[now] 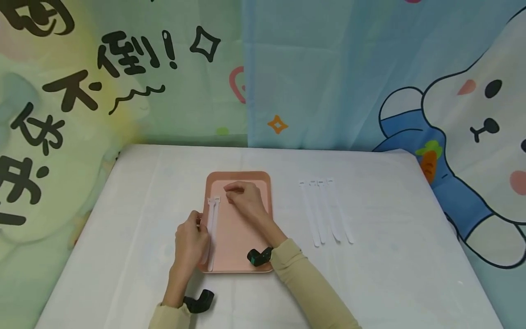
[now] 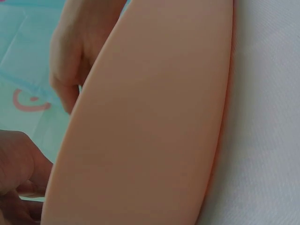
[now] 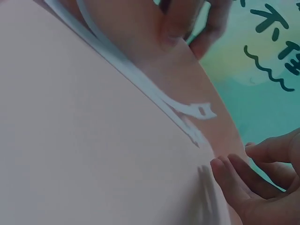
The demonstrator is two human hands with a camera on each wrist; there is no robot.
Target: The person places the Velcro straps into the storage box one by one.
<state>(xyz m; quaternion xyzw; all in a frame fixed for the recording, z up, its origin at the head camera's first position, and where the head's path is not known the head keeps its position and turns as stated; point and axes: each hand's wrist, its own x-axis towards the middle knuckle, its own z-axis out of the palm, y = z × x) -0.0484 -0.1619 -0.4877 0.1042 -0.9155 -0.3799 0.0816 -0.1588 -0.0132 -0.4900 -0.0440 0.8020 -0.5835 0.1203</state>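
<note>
A pink tray (image 1: pixel 242 228) lies on the table with two white cable ties (image 1: pixel 214 217) along its left side; their slotted ends point away from me. My left hand (image 1: pixel 191 240) holds the tray's left rim, with the thumb inside and fingers outside in the right wrist view. Over the upper middle of the tray hovers my right hand (image 1: pixel 246 198), bent fingers pointing left. The right wrist view shows a gap between thumb and fingers of the right hand (image 3: pixel 267 176), with nothing held in it. One slotted head (image 3: pixel 202 111) is raised off the tray wall there.
Several more white cable ties (image 1: pixel 325 210) lie side by side on the white tablecloth (image 1: pixel 394 237), right of the tray. A printed curtain (image 1: pixel 312 77) hangs behind the table. Black wrist cameras (image 1: pixel 200 301) sit on both forearms.
</note>
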